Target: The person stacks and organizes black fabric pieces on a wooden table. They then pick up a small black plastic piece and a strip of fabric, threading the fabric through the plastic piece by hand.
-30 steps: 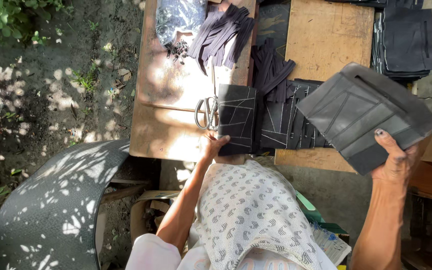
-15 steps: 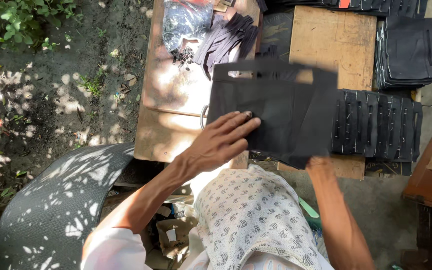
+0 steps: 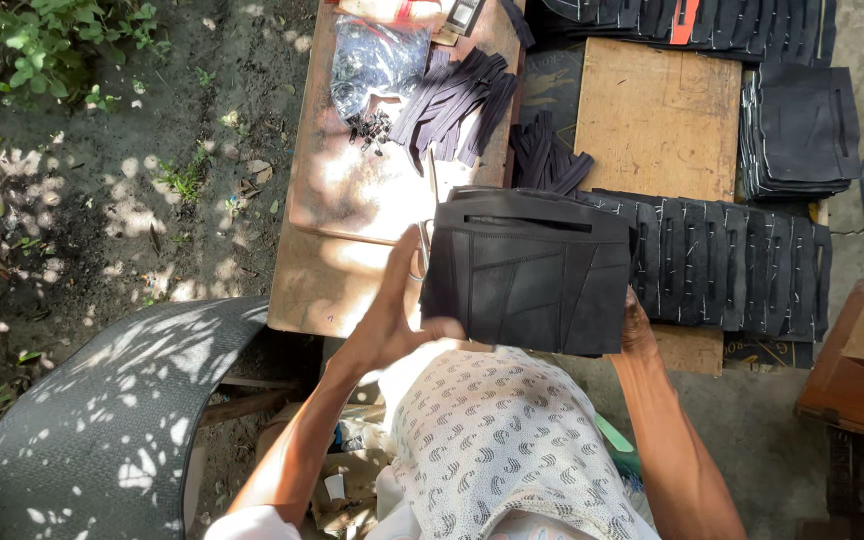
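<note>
A dark grey stitched fabric panel (image 3: 532, 270) with a slot along its top edge is held flat in front of me, over the near edge of the wooden board. My left hand (image 3: 392, 310) grips its left edge, thumb on the lower corner. On the other side, my right hand (image 3: 636, 325) holds the lower right corner and is mostly hidden behind the panel. A pair of scissors (image 3: 422, 245) lies on the board just behind my left hand, partly covered.
A row of overlapping dark panels (image 3: 742, 270) lies to the right, with a stack (image 3: 802, 130) behind it. Dark strips (image 3: 457, 95), a plastic bag (image 3: 377, 60) and a second wooden board (image 3: 657, 110) sit farther back. A curved rubber sheet (image 3: 102, 410) is at lower left, a brown box (image 3: 857, 360) at right.
One second ago my right hand held the panel up at the right and my left rested by the scissors. The panel has come to the middle and both hands hold it.
</note>
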